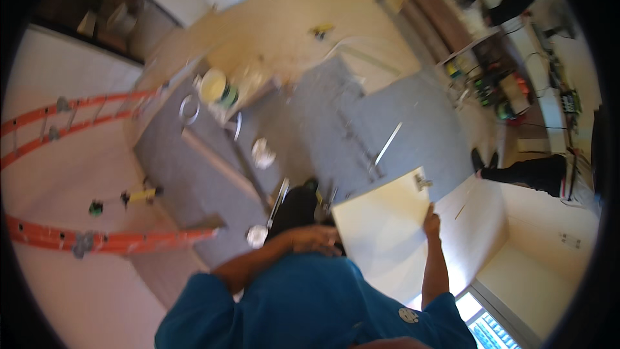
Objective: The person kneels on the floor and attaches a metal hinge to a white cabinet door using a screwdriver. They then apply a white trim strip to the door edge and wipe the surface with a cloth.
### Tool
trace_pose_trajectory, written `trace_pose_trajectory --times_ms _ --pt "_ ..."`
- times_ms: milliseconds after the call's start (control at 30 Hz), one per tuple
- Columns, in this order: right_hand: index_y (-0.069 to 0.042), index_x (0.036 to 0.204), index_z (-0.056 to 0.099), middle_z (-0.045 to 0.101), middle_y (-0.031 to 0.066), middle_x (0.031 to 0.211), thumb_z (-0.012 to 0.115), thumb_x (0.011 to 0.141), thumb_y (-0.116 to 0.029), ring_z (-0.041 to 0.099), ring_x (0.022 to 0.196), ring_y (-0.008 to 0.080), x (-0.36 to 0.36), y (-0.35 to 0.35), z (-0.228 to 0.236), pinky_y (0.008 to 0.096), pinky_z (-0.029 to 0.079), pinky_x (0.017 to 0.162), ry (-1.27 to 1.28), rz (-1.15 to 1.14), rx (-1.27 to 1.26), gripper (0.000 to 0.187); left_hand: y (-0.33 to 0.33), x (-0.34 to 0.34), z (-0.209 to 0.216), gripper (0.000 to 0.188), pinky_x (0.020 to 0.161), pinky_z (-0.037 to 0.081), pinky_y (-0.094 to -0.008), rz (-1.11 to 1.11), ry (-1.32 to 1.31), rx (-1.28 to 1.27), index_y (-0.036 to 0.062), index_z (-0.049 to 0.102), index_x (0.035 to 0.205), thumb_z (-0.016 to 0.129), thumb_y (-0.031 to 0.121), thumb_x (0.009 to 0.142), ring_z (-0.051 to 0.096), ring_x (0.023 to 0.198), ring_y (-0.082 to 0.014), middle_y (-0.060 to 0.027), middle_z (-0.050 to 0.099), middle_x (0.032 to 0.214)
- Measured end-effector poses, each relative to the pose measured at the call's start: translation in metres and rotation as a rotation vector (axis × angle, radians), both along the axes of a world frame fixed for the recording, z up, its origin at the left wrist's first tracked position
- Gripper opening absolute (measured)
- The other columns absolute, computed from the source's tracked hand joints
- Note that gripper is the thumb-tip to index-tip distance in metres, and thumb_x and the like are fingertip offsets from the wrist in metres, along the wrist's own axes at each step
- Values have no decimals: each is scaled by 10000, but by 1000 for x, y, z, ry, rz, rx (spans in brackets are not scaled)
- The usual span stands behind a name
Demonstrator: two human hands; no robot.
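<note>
A worker in a blue shirt (297, 300) grips the right edge of a pale panel (381, 232) with the right hand (432, 221) at 4 o'clock; the panel, a metal hinge (423, 183) on its far right corner, spans 4 to 5 o'clock. The left hand (315, 240) lies at 6 o'clock against the shirt front, near the panel; whether it holds anything cannot be told. Beyond, a white strip (389, 144) crosses grey floor covering (445, 129) at 3 o'clock, and a bucket (213, 85) stands at 10. Farther out, a co-worker's dark-trousered leg (526, 176) shows at 3 o'clock.
</note>
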State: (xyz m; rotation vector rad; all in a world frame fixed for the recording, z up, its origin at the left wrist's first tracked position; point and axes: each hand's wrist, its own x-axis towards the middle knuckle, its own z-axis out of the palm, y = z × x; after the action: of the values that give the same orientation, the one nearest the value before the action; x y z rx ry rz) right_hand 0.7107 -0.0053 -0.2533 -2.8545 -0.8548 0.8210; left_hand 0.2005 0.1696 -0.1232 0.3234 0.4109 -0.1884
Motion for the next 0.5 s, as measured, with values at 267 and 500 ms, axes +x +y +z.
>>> trace_pose_trajectory --times_ms 267,500 --pt "68 1249 721 684 337 1277 199 1063 -724 625 1291 466 -48 177 96 529 459 1133 19 73 -195 967 34 -21 -82 602 1022 556 -396 106 -36 -219 64 433 1575 614 351 1078 672 1221 -307 -144 520 1584" --pt "31 1100 783 730 336 1096 242 1051 -744 673 1156 494 -104 294 97 550 497 1021 -26 107 -43 946 172 -76 -28 583 971 608 -475 88 24 -133 -51 437 1552 576 42 993 698 1156 -356 -224 503 1577"
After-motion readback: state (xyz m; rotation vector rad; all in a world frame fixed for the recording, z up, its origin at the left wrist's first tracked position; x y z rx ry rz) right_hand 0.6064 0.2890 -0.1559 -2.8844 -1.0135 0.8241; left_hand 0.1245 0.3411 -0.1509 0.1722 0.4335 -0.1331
